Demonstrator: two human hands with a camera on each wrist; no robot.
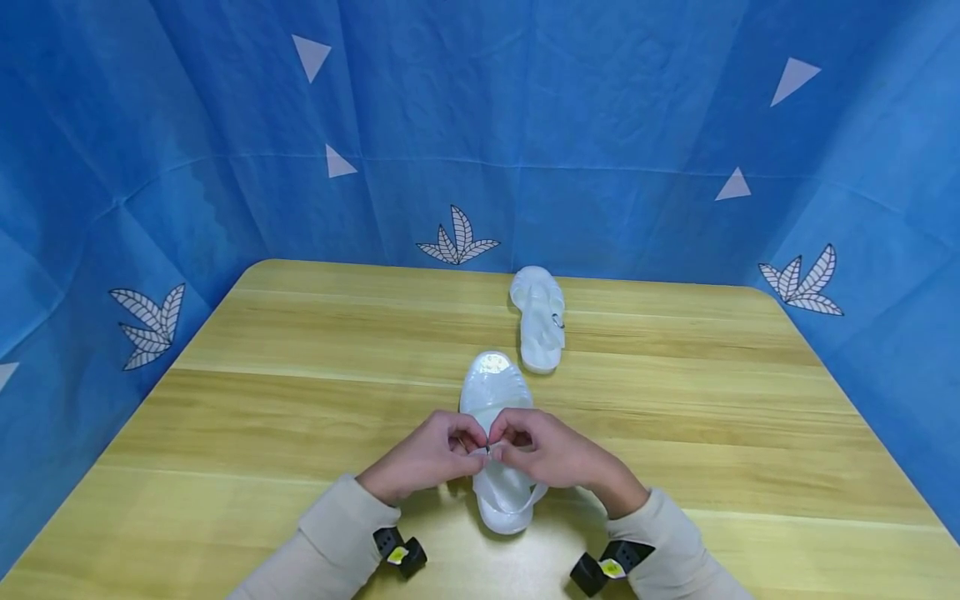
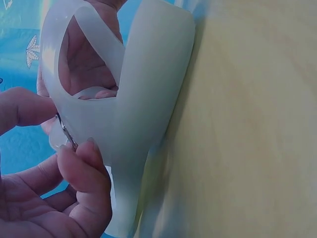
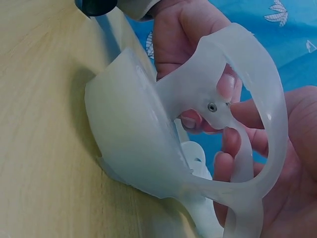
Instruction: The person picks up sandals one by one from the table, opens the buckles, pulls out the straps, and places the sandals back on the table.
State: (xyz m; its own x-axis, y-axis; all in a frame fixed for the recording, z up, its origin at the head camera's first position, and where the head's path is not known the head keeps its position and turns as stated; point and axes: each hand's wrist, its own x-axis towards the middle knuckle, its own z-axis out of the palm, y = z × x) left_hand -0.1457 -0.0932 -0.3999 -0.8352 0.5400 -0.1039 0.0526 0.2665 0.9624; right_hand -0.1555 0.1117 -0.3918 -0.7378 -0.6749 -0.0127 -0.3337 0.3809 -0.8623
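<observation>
A white translucent sandal [image 1: 491,387] lies on the table, toe pointing away and heel toward me. My left hand [image 1: 431,454] pinches the small metal buckle [image 2: 68,133] at the side of its strap between thumb and fingertips. From the other side my right hand [image 1: 551,450] pinches the loose strap end [image 3: 242,153], fingertips close to the buckle. A round metal rivet [image 3: 212,107] shows on the strap in the right wrist view. Both hands meet above the middle of the sandal, and the fingers partly hide the buckle in the head view.
A second white sandal [image 1: 538,329] with a buckle lies farther back on the wood-grain table [image 1: 712,417], near its far edge. Blue cloth [image 1: 600,100] with leaf and triangle prints hangs around the table. Each wrist wears a black strapped camera [image 1: 588,573].
</observation>
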